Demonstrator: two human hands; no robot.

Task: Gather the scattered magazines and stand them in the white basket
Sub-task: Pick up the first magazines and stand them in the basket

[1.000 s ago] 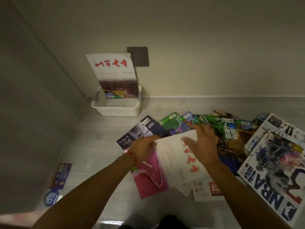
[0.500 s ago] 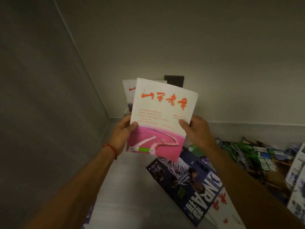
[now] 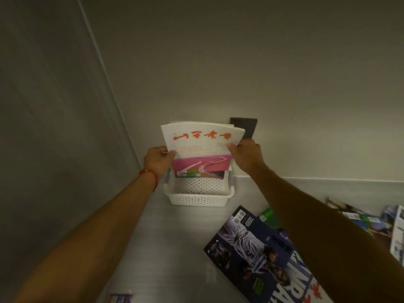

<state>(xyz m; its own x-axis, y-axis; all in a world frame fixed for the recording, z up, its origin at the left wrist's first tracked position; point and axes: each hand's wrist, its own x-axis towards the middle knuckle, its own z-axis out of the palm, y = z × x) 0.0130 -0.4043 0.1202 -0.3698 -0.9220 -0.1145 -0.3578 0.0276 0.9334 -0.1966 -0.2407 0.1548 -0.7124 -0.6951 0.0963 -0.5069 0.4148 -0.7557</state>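
A white and pink magazine with red lettering stands upright, its lower edge inside the white perforated basket at the corner of the wall. My left hand grips its left edge and my right hand grips its right edge. Another magazine stands right behind it in the basket, mostly hidden. On the surface to the right lies a dark basketball magazine. More magazines lie scattered at the far right, partly hidden by my right arm.
A dark wall socket sits on the back wall behind the basket. A grey side wall closes the left. A small printed item lies at the bottom edge. A red band circles my left wrist.
Both hands lifted the white and pink magazine off the pile, carried it forward and lowered it into the basket in front of the one standing there.
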